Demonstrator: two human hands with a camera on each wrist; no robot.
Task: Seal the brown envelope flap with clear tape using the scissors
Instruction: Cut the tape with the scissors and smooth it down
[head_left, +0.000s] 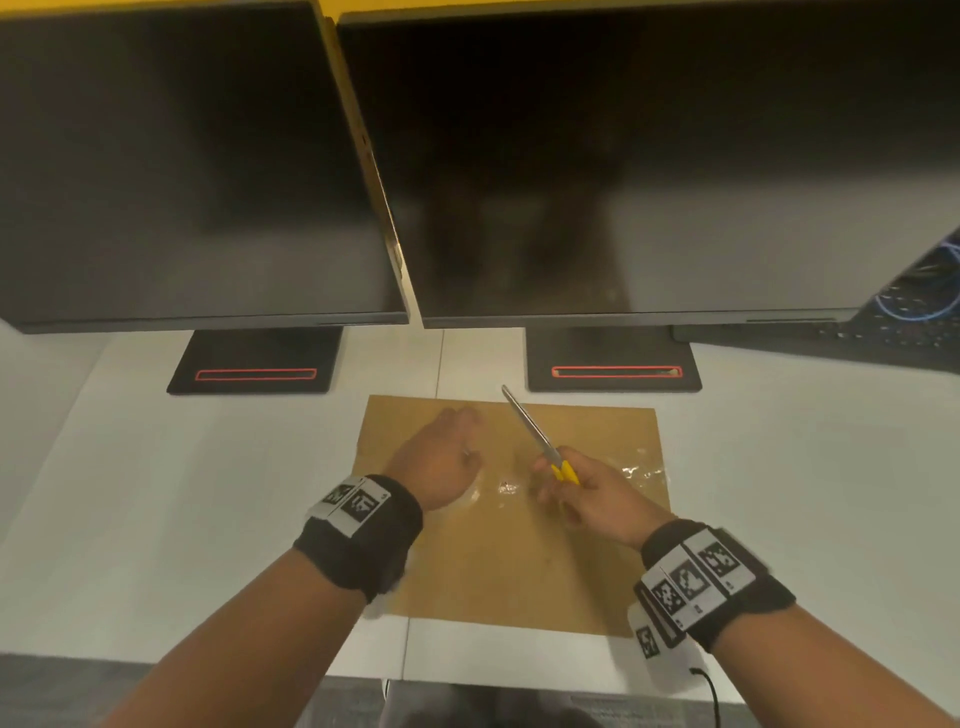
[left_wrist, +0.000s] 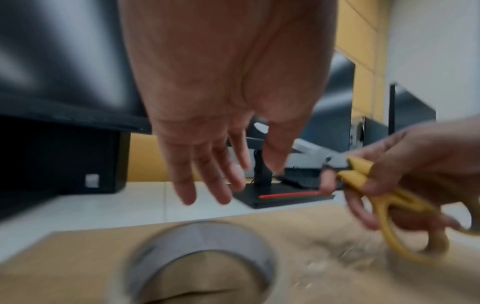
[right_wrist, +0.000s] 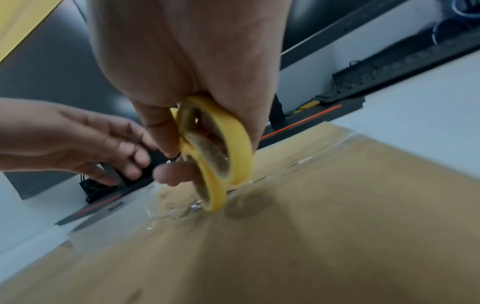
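**Desk:** Where does the brown envelope (head_left: 511, 540) lie?

**Photographer:** Flat on the white desk (head_left: 810, 493), clear tape (head_left: 636, 470) running crosswise over its far half, roll (left_wrist: 202, 261) under the left wrist.

**Desk:** And the hands?

**Photographer:** The left hand (head_left: 441, 460) hovers nearer the strip's uncut end, fingers loosely spread. The right hand (head_left: 597, 493) grips closed yellow scissors (head_left: 543, 441), blades angled away.

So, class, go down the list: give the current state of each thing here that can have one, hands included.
Brown envelope: flat on the desk, clear tape stuck across it.
Scissors: blades closed, off the desk.
Tape roll: lying on the envelope.
Left hand: fingers relaxed, holding nothing.
Right hand: grips the scissors' yellow handles.
Monitors: dark.
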